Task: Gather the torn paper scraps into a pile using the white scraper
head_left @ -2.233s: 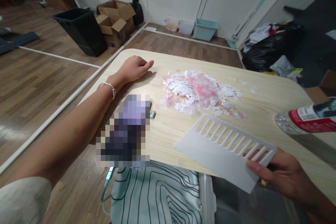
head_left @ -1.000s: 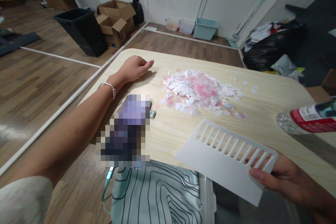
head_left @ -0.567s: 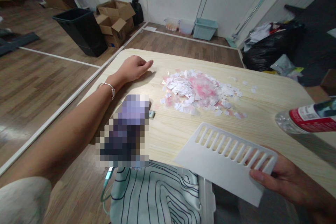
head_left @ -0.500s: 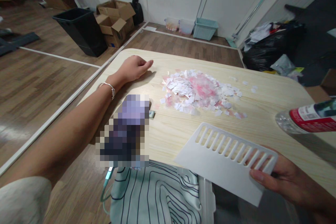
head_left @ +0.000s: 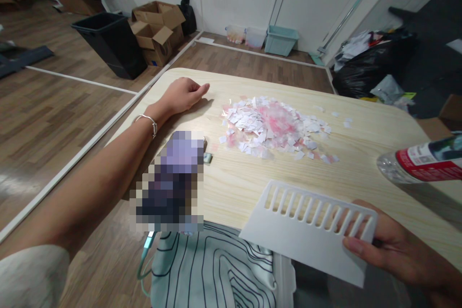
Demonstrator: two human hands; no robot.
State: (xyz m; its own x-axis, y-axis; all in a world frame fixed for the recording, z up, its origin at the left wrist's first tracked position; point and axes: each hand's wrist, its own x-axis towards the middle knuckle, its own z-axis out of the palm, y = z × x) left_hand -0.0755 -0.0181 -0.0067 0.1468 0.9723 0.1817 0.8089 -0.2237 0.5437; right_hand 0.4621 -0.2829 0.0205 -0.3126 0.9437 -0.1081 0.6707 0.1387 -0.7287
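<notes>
My left hand (head_left: 185, 94) rests on the light wooden table (head_left: 364, 147), fingers loosely curled with nothing in them, a silver bracelet on the wrist. A pile of small white and pink paper scraps (head_left: 272, 127) lies in the middle of the table, to the right of that hand. My right hand (head_left: 388, 245) grips a white plastic scraper (head_left: 310, 228) with slotted holes by its right end, holding it over the table's near edge. A pixelated dark object (head_left: 171, 183) lies by my left forearm.
A plastic bottle with a red label (head_left: 420, 163) lies at the table's right edge. Black bin (head_left: 111, 45) and cardboard boxes (head_left: 157, 26) stand on the floor at the back left, black bags (head_left: 371, 65) at the back right. Striped cloth (head_left: 212, 269) lies below the table edge.
My right hand has drawn the scraper back toward me, away from the paper pile, down to the table's near edge. My left hand has stayed still.
</notes>
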